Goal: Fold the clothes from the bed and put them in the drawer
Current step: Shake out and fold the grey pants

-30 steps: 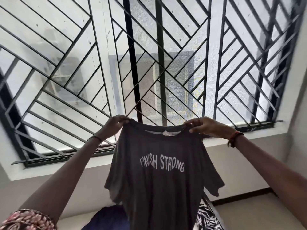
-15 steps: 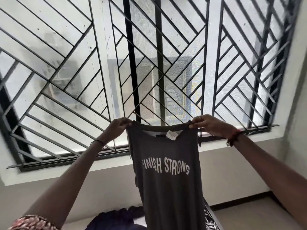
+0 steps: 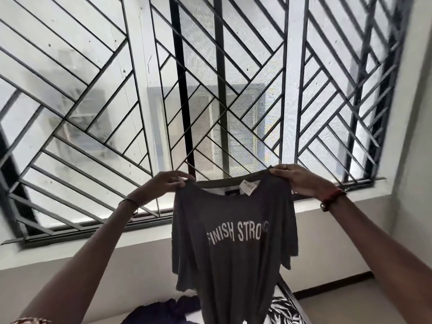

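Holds a grey T-shirt (image 3: 233, 258) up in the air before a barred window (image 3: 210, 90), well above the bed (image 3: 281, 311). Pinches one shoulder of it with the left hand (image 3: 167, 183), fingers curled over the neckline edge. Pinches the other shoulder with the right hand (image 3: 297, 181) in the same way, so both clamped on cloth and set apart by the width of the collar. Shows the printed front, white letters reading FINISH STRO, the rest lost in a fold. Shows a pale label (image 3: 249, 187) turned out at the neck, its print too small to read. Lets the body and short sleeves hang loose, the hem dropping out of view at the bottom edge. Wears a red-and-dark bracelet (image 3: 332, 198) on the right wrist and a thin dark band (image 3: 129, 202) on the left. Lower down, takes in the bed's black-and-white leaf-patterned sheet, bearing a heap of dark blue cloth (image 3: 161, 312), probably more clothes, just left of the hanging shirt. Right of the bed, pale floor (image 3: 346, 309).
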The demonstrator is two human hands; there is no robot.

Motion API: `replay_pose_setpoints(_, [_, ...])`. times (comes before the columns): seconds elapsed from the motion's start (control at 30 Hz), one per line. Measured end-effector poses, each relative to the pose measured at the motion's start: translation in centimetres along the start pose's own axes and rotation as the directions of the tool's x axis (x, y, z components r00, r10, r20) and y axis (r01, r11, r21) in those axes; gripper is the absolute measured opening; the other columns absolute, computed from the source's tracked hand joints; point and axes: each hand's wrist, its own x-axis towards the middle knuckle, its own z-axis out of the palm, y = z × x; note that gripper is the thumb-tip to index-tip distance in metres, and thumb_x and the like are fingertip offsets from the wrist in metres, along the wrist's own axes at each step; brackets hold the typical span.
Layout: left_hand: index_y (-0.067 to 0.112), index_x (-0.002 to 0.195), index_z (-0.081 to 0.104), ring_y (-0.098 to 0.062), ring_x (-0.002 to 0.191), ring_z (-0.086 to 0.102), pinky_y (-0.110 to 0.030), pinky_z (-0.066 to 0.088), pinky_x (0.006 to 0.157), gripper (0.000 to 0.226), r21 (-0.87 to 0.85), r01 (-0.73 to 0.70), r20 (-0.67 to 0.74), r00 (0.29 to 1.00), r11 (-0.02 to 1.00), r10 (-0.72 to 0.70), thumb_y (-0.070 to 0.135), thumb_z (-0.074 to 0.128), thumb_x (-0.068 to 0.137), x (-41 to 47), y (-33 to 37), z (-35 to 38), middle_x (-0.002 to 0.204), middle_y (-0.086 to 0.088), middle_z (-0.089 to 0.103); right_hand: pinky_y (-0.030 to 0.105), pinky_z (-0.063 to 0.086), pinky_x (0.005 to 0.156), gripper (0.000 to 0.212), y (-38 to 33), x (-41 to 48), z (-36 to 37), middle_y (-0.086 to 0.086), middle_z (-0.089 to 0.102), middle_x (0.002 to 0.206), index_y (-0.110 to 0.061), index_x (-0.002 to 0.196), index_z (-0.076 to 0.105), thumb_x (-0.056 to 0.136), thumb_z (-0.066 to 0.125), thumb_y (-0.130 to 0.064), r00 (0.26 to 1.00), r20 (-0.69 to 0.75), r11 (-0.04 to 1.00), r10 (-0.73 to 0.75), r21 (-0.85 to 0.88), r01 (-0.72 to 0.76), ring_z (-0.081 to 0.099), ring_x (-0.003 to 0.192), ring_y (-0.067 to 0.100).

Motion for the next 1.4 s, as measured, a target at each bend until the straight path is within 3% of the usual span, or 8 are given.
replay_pose_setpoints(0.23, [0.046, 0.092, 0.066, 0.002, 0.068, 0.051, -0.014, 0.04, 0.068, 0.046, 0.318, -0.088, 0.217, 0.976, 0.944, 0.018, 0.0, 0.055, 0.089, 0.1, 0.3, 0.7, 0.075, 0.019, 0.063, 0.021, 0.056, 0.066, 0.051, 0.9, 0.4, -0.4, 0.006, 0.068, 0.085, -0.006, 0.097, 0.062, 0.059, 0.086, -0.031, 0.999, -0.046, 1.0, -0.005, -0.008, 0.004, 0.066, 0.072, 0.011])
replay_pose_setpoints(0.3, [0.04, 0.091, 0.063, -0.007, 0.062, 0.042, -0.023, 0.036, 0.062, 0.033, 0.368, -0.098, 0.236, 0.972, 0.925, 0.009, 0.01, 0.054, 0.08, 0.0, 0.4, 1.3, 0.065, 0.002, 0.054, 0.019, 0.055, 0.062, 0.037, 1.1, 0.5, 0.0, 0.006, 0.066, 0.082, -0.007, 0.093, 0.062, 0.067, 0.08, -0.024, 0.995, -0.095, 0.999, -0.032, -0.014, 0.03, 0.065, 0.067, 0.009])
replay_pose_setpoints(0.4, [0.022, 0.086, 0.064, 0.0, 0.058, 0.045, -0.012, 0.036, 0.059, 0.029, 0.418, -0.104, 0.25, 0.968, 0.903, -0.004, -0.002, 0.054, 0.074, -0.2, 0.8, 2.2, 0.063, 0.02, 0.055, 0.018, 0.054, 0.058, 0.005, 1.3, 0.6, 0.4, 0.002, 0.068, 0.074, -0.008, 0.09, 0.061, 0.085, 0.062, -0.008, 0.982, -0.174, 0.998, -0.067, -0.008, 0.067, 0.065, 0.061, 0.007])
replay_pose_setpoints(0.6, [0.011, 0.099, 0.065, 0.004, 0.061, 0.049, -0.008, 0.035, 0.06, 0.03, 0.533, -0.111, 0.257, 0.966, 0.839, -0.035, -0.005, 0.055, 0.075, -0.3, 0.0, 3.0, 0.063, 0.023, 0.054, 0.019, 0.055, 0.058, 0.004, 1.5, 0.8, 0.7, 0.001, 0.07, 0.071, -0.006, 0.088, 0.062, 0.088, 0.06, -0.003, 0.975, -0.216, 0.999, -0.054, -0.011, 0.053, 0.066, 0.061, 0.008])
replay_pose_setpoints(0.8, [0.037, 0.065, 0.051, -0.003, 0.056, 0.041, -0.014, 0.032, 0.055, 0.02, 0.495, -0.052, 0.213, 0.975, 0.867, -0.063, 0.017, 0.049, 0.066, -0.8, 0.0, 4.1, 0.057, 0.019, 0.048, 0.019, 0.055, 0.057, 0.008, 1.8, 0.8, 0.6, 0.001, 0.068, 0.068, -0.01, 0.085, 0.062, 0.089, 0.059, -0.004, 0.957, -0.282, 0.998, -0.061, -0.041, 0.051, 0.064, 0.061, 0.009])
replay_pose_setpoints(0.93, [0.025, 0.073, 0.059, -0.001, 0.056, 0.044, -0.013, 0.033, 0.056, 0.015, 0.357, -0.013, 0.158, 0.986, 0.934, -0.047, 0.01, 0.056, 0.073, -1.0, 0.2, 5.1, 0.056, 0.019, 0.05, 0.016, 0.051, 0.048, 0.017, 2.3, 0.8, 0.5, -0.003, 0.065, 0.059, -0.014, 0.079, 0.057, 0.093, 0.054, -0.006, 0.925, -0.376, 0.998, -0.059, -0.034, 0.05, 0.06, 0.051, 0.004])
replay_pose_setpoints(1.13, [0.032, 0.073, 0.058, 0.0, 0.063, 0.049, -0.022, 0.042, 0.062, 0.021, 0.326, 0.012, 0.09, 0.995, 0.945, -0.043, 0.05, 0.061, 0.062, -1.1, -0.8, 5.3, 0.068, 0.01, 0.057, 0.017, 0.054, 0.053, 0.011, 3.1, -0.1, -0.1, -0.002, 0.069, 0.061, -0.008, 0.08, 0.061, 0.09, 0.058, -0.005, 0.946, -0.319, 0.998, -0.058, -0.029, 0.051, 0.063, 0.053, 0.005])
replay_pose_setpoints(1.4, [0.032, 0.092, 0.063, 0.001, 0.059, 0.051, -0.013, 0.041, 0.059, 0.037, 0.089, -0.03, -0.188, 0.981, 0.996, 0.046, 0.005, 0.079, 0.072, -1.2, -0.4, 4.4, 0.066, 0.016, 0.062, 0.018, 0.056, 0.059, 0.017, 2.5, -1.3, -0.8, 0.003, 0.072, 0.07, 0.005, 0.098, 0.065, 0.081, 0.066, 0.002, 0.953, -0.295, 0.997, -0.074, -0.034, 0.067, 0.067, 0.061, 0.009])
